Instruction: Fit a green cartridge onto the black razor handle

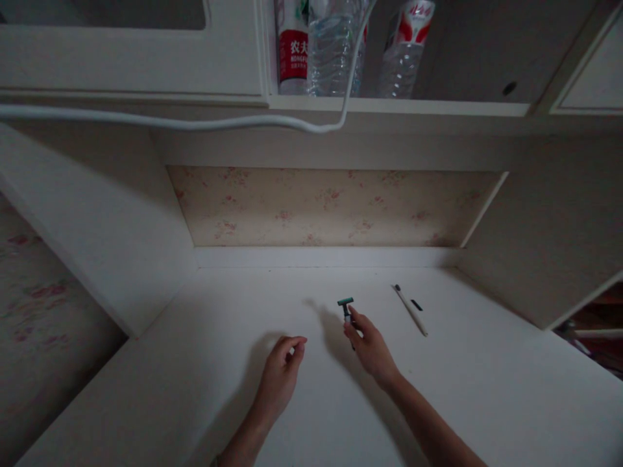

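A safety razor (346,309) with a green head is held up over the white tabletop, its head pointing away from me. My right hand (368,344) grips its handle between thumb and fingers. To the left, my left hand (283,363) hovers near the table with thumb and fingertips drawn together in a loop, and nothing shows in it. A pale toothbrush (413,312) with a dark head lies slantwise on the table, right of the razor. Close beside it lies a small black strip (416,304).
The white tabletop (233,305) sits in a nook with side panels and flowered wallpaper (302,207) behind. Overhead, a shelf (438,107) holds several plastic bottles (403,52). A white cable (195,122) hangs across the front of the cabinet.
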`<action>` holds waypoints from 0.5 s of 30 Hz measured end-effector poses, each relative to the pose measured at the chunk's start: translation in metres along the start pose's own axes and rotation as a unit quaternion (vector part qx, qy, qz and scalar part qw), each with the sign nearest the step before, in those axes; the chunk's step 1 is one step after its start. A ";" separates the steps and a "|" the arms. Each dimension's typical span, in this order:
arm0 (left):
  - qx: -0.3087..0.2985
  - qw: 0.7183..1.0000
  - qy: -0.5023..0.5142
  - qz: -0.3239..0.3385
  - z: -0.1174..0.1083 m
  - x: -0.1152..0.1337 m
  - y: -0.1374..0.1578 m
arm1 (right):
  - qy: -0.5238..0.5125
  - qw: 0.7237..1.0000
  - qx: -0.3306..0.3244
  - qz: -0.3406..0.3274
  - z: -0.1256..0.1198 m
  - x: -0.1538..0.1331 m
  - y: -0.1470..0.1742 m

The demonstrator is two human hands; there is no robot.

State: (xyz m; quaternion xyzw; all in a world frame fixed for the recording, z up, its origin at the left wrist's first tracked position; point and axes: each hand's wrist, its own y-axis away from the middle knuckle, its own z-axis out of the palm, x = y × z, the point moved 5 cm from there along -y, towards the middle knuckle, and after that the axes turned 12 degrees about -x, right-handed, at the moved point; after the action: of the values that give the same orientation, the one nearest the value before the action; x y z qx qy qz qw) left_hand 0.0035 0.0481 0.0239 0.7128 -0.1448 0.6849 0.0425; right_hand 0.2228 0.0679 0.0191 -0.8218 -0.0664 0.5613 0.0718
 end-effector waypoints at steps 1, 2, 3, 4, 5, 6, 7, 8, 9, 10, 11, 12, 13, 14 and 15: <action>-0.010 1.000 -0.012 -0.001 0.002 -0.001 0.000 | 0.079 0.997 0.014 0.011 -0.015 0.003 -0.005; -0.021 0.999 -0.028 -0.001 0.004 -0.002 0.000 | 0.158 0.987 0.025 0.032 -0.030 0.005 -0.009; -0.030 0.998 -0.046 -0.001 0.006 -0.003 0.000 | 0.229 0.971 0.032 0.056 -0.044 0.007 -0.013; -0.039 0.997 -0.061 0.000 0.008 -0.004 0.001 | 0.268 0.960 0.037 0.075 -0.057 0.010 -0.017; -0.049 0.996 -0.074 0.001 0.009 -0.005 0.001 | 0.297 0.950 0.040 0.092 -0.069 0.011 -0.021; -0.059 0.995 -0.087 0.002 0.011 -0.005 0.001 | 0.317 0.941 0.040 0.108 -0.079 0.014 -0.025; -0.067 0.993 -0.098 0.002 0.012 -0.006 0.001 | 0.334 0.934 0.039 0.122 -0.088 0.016 -0.029; -0.074 0.991 -0.109 0.003 0.013 -0.006 0.001 | 0.354 0.925 0.036 0.136 -0.096 0.018 -0.032; -0.079 0.990 -0.117 0.005 0.013 -0.005 0.002 | 0.375 0.914 0.032 0.149 -0.102 0.021 -0.035; -0.082 0.989 -0.125 0.008 0.014 -0.005 0.002 | 0.395 0.904 0.028 0.160 -0.107 0.024 -0.038; -0.085 0.987 -0.133 0.013 0.015 -0.004 0.002 | 0.413 0.894 0.023 0.171 -0.111 0.027 -0.040; -0.088 0.986 -0.140 0.017 0.015 -0.003 0.002 | 0.429 0.885 0.018 0.181 -0.114 0.030 -0.042; -0.090 0.985 -0.147 0.020 0.016 -0.003 0.002 | 0.442 0.877 0.013 0.190 -0.116 0.034 -0.043; -0.093 0.983 -0.154 0.021 0.017 -0.003 0.003 | 0.453 0.869 0.007 0.199 -0.118 0.038 -0.045; -0.098 0.982 -0.162 0.021 0.017 -0.003 0.003 | 0.462 0.862 0.003 0.209 -0.120 0.042 -0.046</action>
State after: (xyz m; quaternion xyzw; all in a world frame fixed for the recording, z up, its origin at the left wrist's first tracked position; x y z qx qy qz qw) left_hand 0.0196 0.0416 0.0192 0.8036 -0.2307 0.5437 0.0736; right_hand 0.3486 0.1158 0.0331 -0.9813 0.1490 0.1199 -0.0221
